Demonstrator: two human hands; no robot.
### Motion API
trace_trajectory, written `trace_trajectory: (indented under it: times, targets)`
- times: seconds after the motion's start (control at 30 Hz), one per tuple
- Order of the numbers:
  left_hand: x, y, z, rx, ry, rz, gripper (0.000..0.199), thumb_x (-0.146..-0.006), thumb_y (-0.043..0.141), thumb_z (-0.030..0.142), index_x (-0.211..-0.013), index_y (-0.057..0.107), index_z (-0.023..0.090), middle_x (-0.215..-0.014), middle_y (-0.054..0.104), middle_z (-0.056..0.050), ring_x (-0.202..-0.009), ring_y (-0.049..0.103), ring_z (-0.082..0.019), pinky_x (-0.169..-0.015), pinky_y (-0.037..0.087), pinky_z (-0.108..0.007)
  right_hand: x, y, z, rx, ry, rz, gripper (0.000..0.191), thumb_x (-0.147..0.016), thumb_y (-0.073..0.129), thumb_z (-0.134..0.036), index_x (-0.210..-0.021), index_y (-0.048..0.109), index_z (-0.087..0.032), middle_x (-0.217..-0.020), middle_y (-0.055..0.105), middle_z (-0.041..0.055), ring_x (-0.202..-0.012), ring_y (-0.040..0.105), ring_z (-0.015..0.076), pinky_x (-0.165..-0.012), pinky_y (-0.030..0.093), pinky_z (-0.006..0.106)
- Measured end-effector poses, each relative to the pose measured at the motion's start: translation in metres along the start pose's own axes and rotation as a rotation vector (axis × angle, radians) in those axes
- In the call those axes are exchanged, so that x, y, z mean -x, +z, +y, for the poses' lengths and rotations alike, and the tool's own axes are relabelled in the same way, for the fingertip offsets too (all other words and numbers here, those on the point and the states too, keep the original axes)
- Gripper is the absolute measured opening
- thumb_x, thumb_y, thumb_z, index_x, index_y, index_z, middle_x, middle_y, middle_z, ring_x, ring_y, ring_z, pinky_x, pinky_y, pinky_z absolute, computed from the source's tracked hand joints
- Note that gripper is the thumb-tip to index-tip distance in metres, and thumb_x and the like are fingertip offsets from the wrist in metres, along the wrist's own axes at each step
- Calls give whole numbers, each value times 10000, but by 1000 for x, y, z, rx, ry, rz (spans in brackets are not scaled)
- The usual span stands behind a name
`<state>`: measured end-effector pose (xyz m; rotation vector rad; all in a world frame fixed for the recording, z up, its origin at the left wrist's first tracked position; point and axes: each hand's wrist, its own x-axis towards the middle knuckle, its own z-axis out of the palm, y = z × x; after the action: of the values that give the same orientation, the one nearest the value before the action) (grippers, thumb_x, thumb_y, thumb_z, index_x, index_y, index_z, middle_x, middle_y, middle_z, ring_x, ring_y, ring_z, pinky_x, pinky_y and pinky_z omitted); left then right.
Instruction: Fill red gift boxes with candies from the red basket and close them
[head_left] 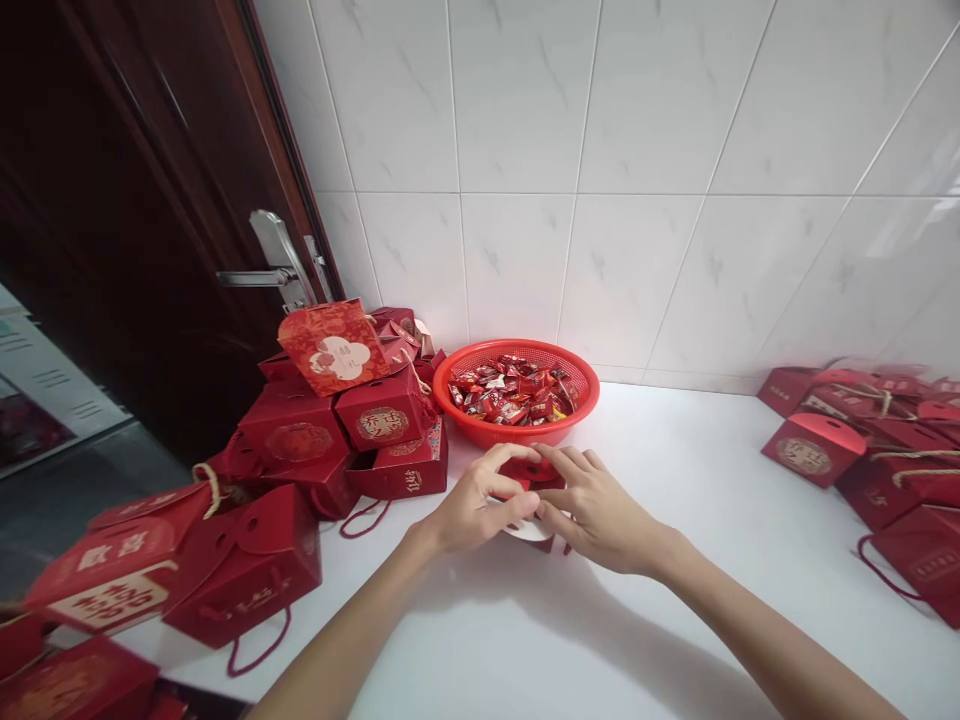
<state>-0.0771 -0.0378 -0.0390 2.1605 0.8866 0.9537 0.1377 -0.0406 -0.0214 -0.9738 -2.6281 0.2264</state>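
Both hands are at a small red candy box (531,532) on the white table, in the middle of the head view. My left hand (480,505) curves around its left side, thumb over the top and fingers at the far flap. From the right, my right hand (592,515) grips the box too, its thumb close to the left thumb. A white inner face of one flap shows below the thumbs. My fingers cover most of the box, so what lies inside is mostly hidden. Just behind it stands a red plastic basket (480,432) of wrapped candies (517,390).
Several red gift boxes (296,430) are piled on the left, some with cord handles. More red boxes (814,448) stand at the right edge. The white table (675,440) meets a tiled wall (525,130); a dark door (150,150) is at the left.
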Motion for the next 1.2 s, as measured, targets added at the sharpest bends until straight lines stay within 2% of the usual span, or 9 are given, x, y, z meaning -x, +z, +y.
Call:
trace_trajectory:
  times: [0.13,0.27,0.47,0.63,0.73,0.83,0.93,1.07,1.2]
  targets:
    - [2,0,1,-46,-91,37,156,-811,690,324,-710,736,215,-1327,588,-75,-1272,549,-274,-1121,405,-405,-10,-10,-9,109,-9,-90,369,-1033,401,-327,-991,755,-229,-1419,511,155,-1081,559,267,-905,461,453]
    - [1,-1,5,-47,-84,36,74,-753,736,264,-708,699,218,-1363,566,-66,-1339,493,-276,-1138,390,-398,-19,-13,-10,151,-37,-153,331,-1016,428,-307,-986,743,-211,-1420,504,180,-1108,569,285,-887,457,440]
    - [1,0,8,-53,-101,76,217,-668,804,201,-755,605,218,-1404,533,-63,-1366,460,-276,-1138,393,-410,-29,-13,-11,211,-80,-238,313,-979,448,-209,-886,745,-175,-1197,630,172,-1222,526,339,-904,450,456]
    - [1,2,9,-73,-107,67,287,-675,808,190,-786,545,224,-1440,500,-64,-1424,387,-270,-1170,357,-428,-31,-12,-7,152,-106,-230,311,-982,430,-192,-928,735,-164,-1151,647,168,-1359,430,366,-935,465,467]
    - [3,3,9,-109,-142,77,326,-691,805,222,-816,504,228,-1444,490,-79,-1436,369,-281,-1165,369,-455,-30,-17,-4,78,-116,-241,280,-982,460,-214,-944,734,-170,-1281,605,174,-1409,390,364,-960,476,468]
    - [5,3,8,-142,-199,79,387,-681,827,285,-861,489,233,-1479,450,-99,-1454,337,-308,-1141,403,-486,-28,-27,-1,-12,-87,-238,190,-953,550,-244,-1022,717,-187,-1489,451,169,-1293,527,339,-910,514,447]
    - [7,1,7,-163,-203,79,412,-675,841,327,-883,498,234,-1511,415,-99,-1461,322,-317,-1140,409,-505,-25,-37,1,-99,-61,-193,177,-924,619,-265,-1075,677,-193,-1488,447,172,-1225,587,318,-835,540,401]
    - [8,2,6,-242,-201,27,304,-712,822,355,-894,617,224,-1597,298,-75,-1506,223,-350,-1175,355,-544,-22,-45,8,-193,-72,-127,68,-924,625,-266,-949,660,-213,-1308,592,128,-1250,574,315,-792,542,358]
    - [9,3,8,-363,-206,-45,434,-768,778,408,-1179,690,298,-1688,37,-18,-1538,34,-412,-1189,271,-621,-20,-46,13,-259,-52,-102,86,-924,632,-286,-879,647,-214,-1236,625,98,-1078,656,263,-767,547,348]
